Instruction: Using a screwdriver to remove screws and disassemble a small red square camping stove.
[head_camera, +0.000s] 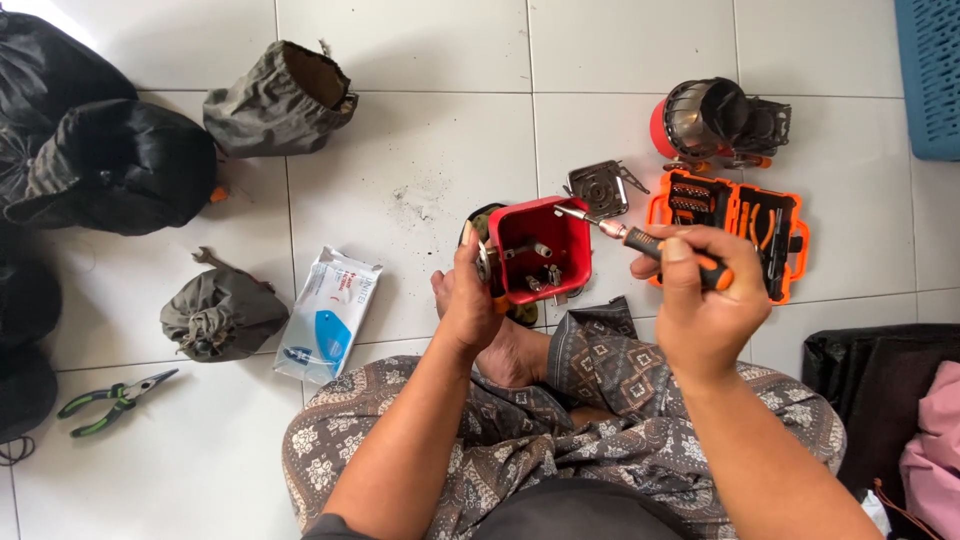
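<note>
Head view only. Person sits cross-legged on white glossy floor tiles (420, 150), patterned brown cloth over the knees.

Left hand (468, 300): grip closed around the near-left edge of a red square plastic housing (548, 240), open side up, small metal fittings visible inside. Housing sits just above a bare foot, tilted toward the right hand.

Right hand (700, 300): grip clamped on a screwdriver (650, 242) with an orange-and-black ribbed handle; its thin steel shaft runs left, and the tip is at the housing's top-right rim.

Just beyond the right grip: orange hinged bit case (745, 215), open, rows of bits inside. Past that, a round wire-mesh metal part with a red base (700, 120). Between case and housing, a flat stamped metal plate (598, 187).

Left of the left grip: white-and-blue soft pack (328, 315), a cinched grey cloth pouch (222, 315), green-handled pliers (115, 398) further out. Well apart, top left: an open grey pouch (285, 98) and black fabric bags (100, 160). Blue lattice basket (930, 70) at top right.
</note>
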